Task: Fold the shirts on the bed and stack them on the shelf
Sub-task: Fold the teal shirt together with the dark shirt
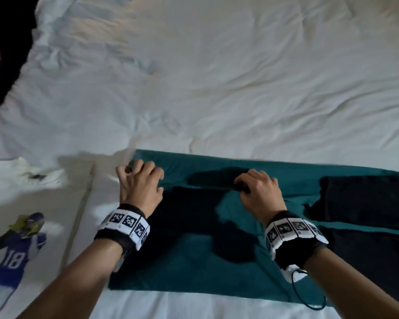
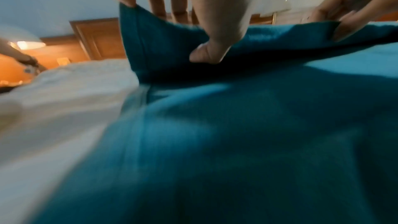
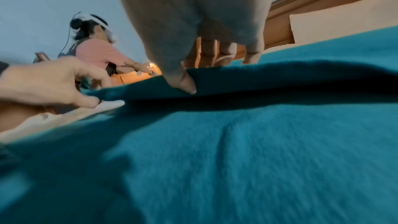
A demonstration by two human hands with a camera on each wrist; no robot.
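- Teal shirt (image 1: 217, 261) was laid flat on the bed (image 1: 217, 77), long axis running left-right.
- Its far edge was pinched by left hand (image 1: 139, 185) and right hand (image 1: 258, 189); the body lay nearer than both grips.

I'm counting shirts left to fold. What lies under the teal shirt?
Around the teal shirt only the white bedsheet shows. The shirt hides whatever lies directly beneath it. A white printed shirt lies beside it.

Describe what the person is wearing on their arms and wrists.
Both forearms are bare, with no sleeves. The left wrist band and right wrist band are black straps carrying white tiles printed with black square markers. A thin black cord loops from the right one.
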